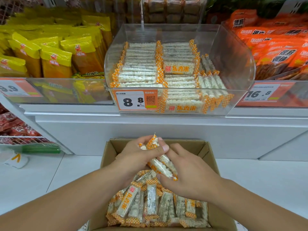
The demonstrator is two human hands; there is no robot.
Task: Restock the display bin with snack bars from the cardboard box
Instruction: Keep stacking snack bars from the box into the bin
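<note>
A clear plastic display bin point(233, 52) on the white shelf holds rows of white puffed-rice snack bars point(141, 64) with orange checked ends; its right side is less full. Below, an open cardboard box point(211, 157) on the floor holds several loose bars point(150, 204). Above the box, my left hand point(138, 155) and my right hand point(191, 174) together grip a bundle of bars point(160, 162), the left around its upper end, the right under its lower end.
Yellow snack bags point(55, 59) fill the shelf left of the bin, orange packs point(280, 45) the right. An orange price tag reading 8.8 point(135, 100) hangs on the bin's front. Red packets point(15, 125) sit on a lower rack at left.
</note>
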